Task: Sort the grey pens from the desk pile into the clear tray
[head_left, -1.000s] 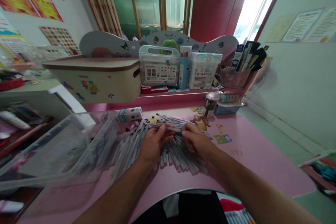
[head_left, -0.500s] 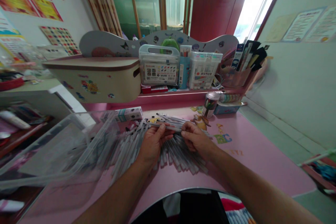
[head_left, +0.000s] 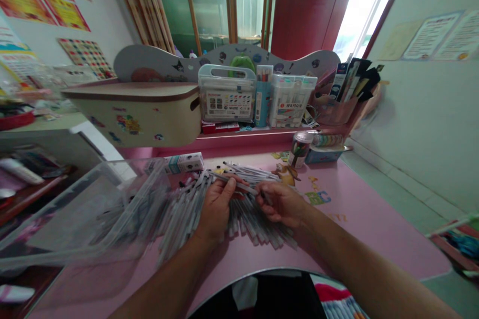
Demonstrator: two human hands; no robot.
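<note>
A slim translucent pen (head_left: 245, 188) runs between my two hands, tilted down to the right. My left hand (head_left: 217, 207) is closed on it, with the thumb on top. My right hand (head_left: 282, 204) is closed around its right end; something dark shows between those fingers, too small to make out. Under and around both hands lie many similar whitish pens: a fan of them (head_left: 254, 224) below, a bundle (head_left: 183, 214) to the left, and a crossing pile (head_left: 258, 172) behind.
A clear plastic box (head_left: 71, 209) stands tilted at the left on the pink desk (head_left: 359, 224). Behind are a small printed carton (head_left: 183, 162), a lidded jar (head_left: 300, 149) and a blue box (head_left: 325, 154). Above, the shelf bears a cream bin (head_left: 142, 114) and marker cases (head_left: 227, 97).
The pen between my hands has tipped, its right end now lower. My right hand has turned and its fingers have curled more, moving slightly down and to the right.
</note>
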